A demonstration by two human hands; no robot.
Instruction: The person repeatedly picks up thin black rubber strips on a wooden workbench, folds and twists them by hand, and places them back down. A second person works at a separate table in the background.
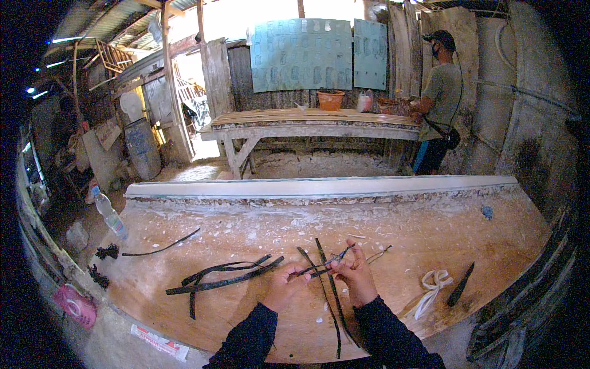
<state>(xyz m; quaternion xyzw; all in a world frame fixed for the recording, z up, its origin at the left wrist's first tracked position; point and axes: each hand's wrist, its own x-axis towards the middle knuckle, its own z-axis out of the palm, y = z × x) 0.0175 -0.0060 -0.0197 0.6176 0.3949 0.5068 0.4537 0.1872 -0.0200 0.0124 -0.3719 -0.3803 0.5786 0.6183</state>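
left hand (289, 286) and right hand (356, 275) both pinching black strips (314, 269) stretched between them; two long strips (335, 292) cross at the grip and run toward the body; loose strips (221, 280) left of the grip; white cord (425, 301) right of it, dark pointed piece (461, 285) just beside the cord; bottle (109, 212) far left of the grip

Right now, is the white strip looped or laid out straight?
Looped: the white strip curls over itself on the table, right of the right hand, tail trailing toward the near edge.
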